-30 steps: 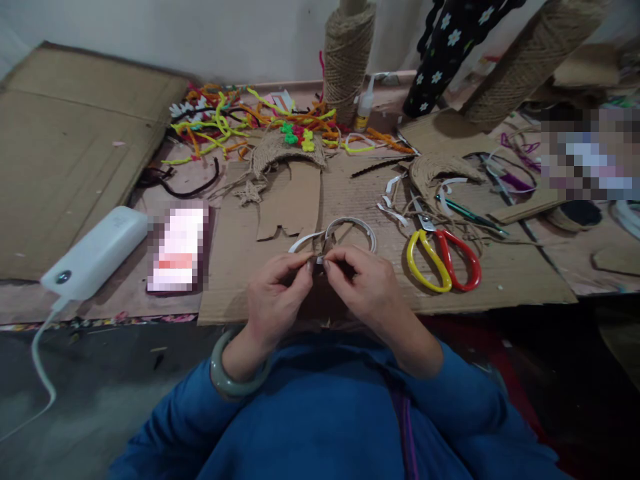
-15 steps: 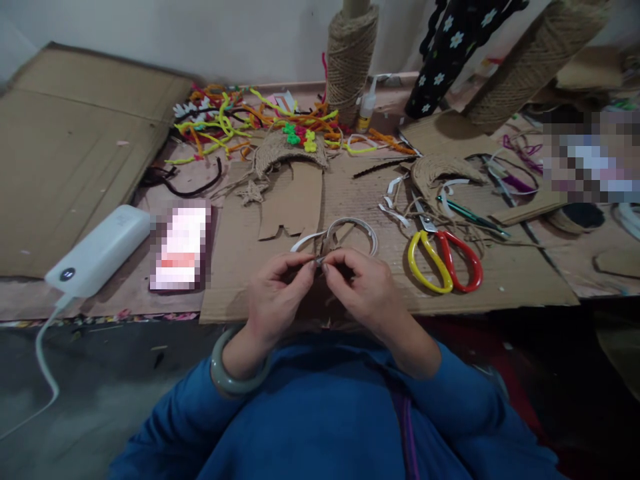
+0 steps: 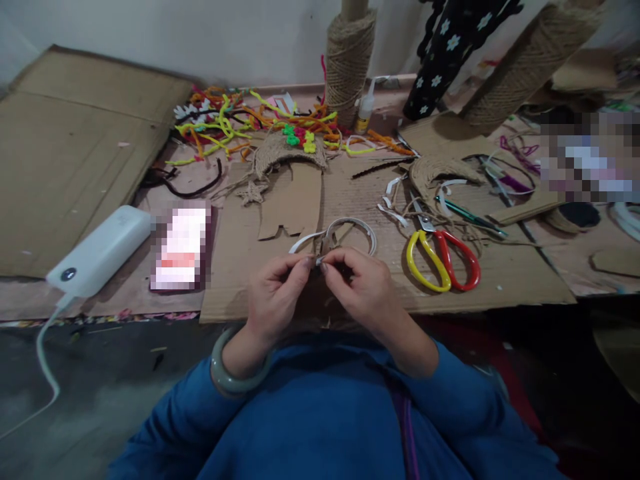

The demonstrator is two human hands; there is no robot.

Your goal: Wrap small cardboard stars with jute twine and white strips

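Note:
My left hand [image 3: 277,287] and my right hand [image 3: 363,283] meet over the front of the cardboard mat [image 3: 240,280], thumbs and forefingers pinched with the tips almost touching. Between them is a small pale piece, apparently the end of a white strip of tape [image 3: 304,241] that curves away behind my left fingers. Just beyond my right fingers rests a roll of tape [image 3: 371,230]. The exact spot where the fingertips grip is partly hidden. Right of my right hand lie scissors [image 3: 425,257] with one yellow and one red handle, blades pointing away.
Twine-wrapped crescents [image 3: 285,150] and a twine star [image 3: 251,193] lie on the mat. Colourful pipe cleaners [image 3: 225,127] are heaped behind. A twine spool [image 3: 350,60] and glue bottle [image 3: 365,112] stand farther back. Left are a phone [image 3: 181,247] and a white power bank [image 3: 100,250].
Both hands stay pinched in nearly the same place. The fingertips have shifted slightly, and a little more of the pale piece shows between them.

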